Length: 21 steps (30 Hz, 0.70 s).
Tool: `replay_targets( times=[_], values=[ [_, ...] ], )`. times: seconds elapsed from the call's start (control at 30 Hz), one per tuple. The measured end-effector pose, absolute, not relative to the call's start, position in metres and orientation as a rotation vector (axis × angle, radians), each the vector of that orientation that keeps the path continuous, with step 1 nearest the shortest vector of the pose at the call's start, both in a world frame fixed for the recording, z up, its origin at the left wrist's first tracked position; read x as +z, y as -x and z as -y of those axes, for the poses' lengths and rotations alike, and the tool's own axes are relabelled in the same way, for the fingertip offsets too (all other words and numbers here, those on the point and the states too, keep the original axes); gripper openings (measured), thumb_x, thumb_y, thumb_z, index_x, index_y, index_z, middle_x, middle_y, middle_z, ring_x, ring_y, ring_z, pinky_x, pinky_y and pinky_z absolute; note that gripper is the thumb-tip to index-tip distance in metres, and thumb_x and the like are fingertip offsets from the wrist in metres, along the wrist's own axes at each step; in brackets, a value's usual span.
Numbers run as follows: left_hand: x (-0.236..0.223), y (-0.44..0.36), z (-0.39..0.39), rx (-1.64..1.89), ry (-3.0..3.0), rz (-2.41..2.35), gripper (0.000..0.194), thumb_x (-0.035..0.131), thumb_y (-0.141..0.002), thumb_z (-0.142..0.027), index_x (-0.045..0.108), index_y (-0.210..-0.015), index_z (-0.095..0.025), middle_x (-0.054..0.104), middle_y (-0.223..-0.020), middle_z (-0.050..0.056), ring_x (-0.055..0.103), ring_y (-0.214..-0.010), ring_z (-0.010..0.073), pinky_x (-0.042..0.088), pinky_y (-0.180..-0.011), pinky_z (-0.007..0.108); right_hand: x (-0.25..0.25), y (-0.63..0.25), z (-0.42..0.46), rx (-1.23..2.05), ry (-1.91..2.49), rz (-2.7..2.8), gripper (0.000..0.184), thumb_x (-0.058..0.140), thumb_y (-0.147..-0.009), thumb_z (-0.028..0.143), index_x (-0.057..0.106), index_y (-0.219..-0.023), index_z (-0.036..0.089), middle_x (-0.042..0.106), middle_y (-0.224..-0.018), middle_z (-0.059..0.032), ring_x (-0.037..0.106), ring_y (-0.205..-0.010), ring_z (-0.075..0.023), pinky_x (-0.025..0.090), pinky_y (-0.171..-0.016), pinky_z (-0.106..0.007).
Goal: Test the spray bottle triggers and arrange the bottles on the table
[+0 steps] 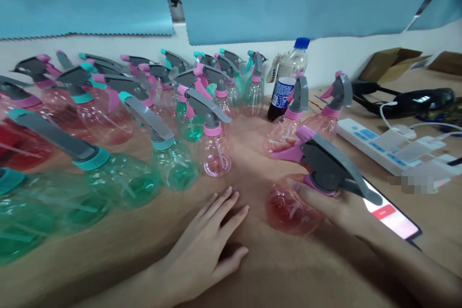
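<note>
My right hand (332, 204) is wrapped round the neck of a pink spray bottle (294, 209) with a grey and pink trigger head, its thumb on the near side and fingertips showing behind the trigger. The bottle leans, its base towards the left. My left hand (211, 233) lies flat on the table, fingers stretched out, holding nothing. Just beyond it stand a small clear pink spray bottle (216, 156) and a green spray bottle (176, 168). Two more pink spray bottles (283, 132) stand behind the held one.
Several green and pink spray bottles (104, 115) crowd the left of the wooden table (249, 269). A blue-capped drink bottle (285, 77) stands near the wall. To the right are a white power strip (371, 142) with chargers, a lit phone (391, 214), black headgear (422, 106) and a cardboard box (391, 65).
</note>
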<state>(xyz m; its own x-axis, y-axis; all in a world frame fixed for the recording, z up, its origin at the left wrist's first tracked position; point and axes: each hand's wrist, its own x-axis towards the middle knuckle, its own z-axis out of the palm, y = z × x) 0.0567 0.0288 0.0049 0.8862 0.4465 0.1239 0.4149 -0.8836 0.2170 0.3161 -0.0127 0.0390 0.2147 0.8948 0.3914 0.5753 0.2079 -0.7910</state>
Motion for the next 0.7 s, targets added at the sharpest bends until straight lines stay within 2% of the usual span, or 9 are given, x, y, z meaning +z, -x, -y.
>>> replay_targets(
  times=[0.17, 0.3, 0.5, 0.7],
  values=[
    [0.006, -0.051, -0.033, 0.255, -2.885, -0.64, 0.05, 0.054, -0.091, -0.033, 0.043, -0.137, -0.018, 0.035, -0.149, 0.012, 0.029, -0.138, 0.0291, 0.034, -0.107, 0.051, 0.037, -0.311, 0.005, 0.345, 1.512, 1.489, 0.022, 0.064, -0.077, 0.035, 0.067, -0.097, 0.027, 0.068, -0.07, -0.0009, 0.066, -0.069, -0.0243, 0.055, -0.06, -0.038],
    [0.005, -0.049, -0.033, 0.263, -2.897, -0.625, 0.05, 0.054, -0.091, -0.032, 0.043, -0.137, -0.018, 0.035, -0.148, 0.012, 0.028, -0.138, 0.0287, 0.033, -0.107, 0.05, 0.05, -0.3, -0.007, 0.391, 1.439, 1.55, 0.033, 0.059, -0.077, 0.029, 0.064, -0.109, 0.026, 0.07, -0.078, -0.0021, 0.067, -0.072, -0.0247, 0.055, -0.069, -0.043],
    [0.006, -0.048, -0.03, 0.246, -2.901, -0.627, 0.048, 0.054, -0.091, -0.032, 0.045, -0.136, -0.016, 0.036, -0.147, 0.013, 0.028, -0.138, 0.0296, 0.034, -0.107, 0.05, 0.056, -0.289, -0.02, 0.325, 1.439, 1.522, 0.046, 0.06, -0.068, 0.023, 0.062, -0.114, 0.028, 0.07, -0.079, -0.0017, 0.066, -0.067, -0.0248, 0.054, -0.065, -0.043],
    [0.006, -0.047, -0.029, 0.235, -2.933, -0.623, 0.047, 0.054, -0.091, -0.033, 0.047, -0.134, -0.014, 0.039, -0.145, 0.015, 0.027, -0.138, 0.029, 0.034, -0.107, 0.051, 0.054, -0.28, -0.032, 0.464, 1.316, 1.54, 0.053, 0.053, -0.067, 0.016, 0.058, -0.118, 0.027, 0.071, -0.091, -0.0024, 0.068, -0.08, -0.0246, 0.053, -0.076, -0.044]
  ],
)
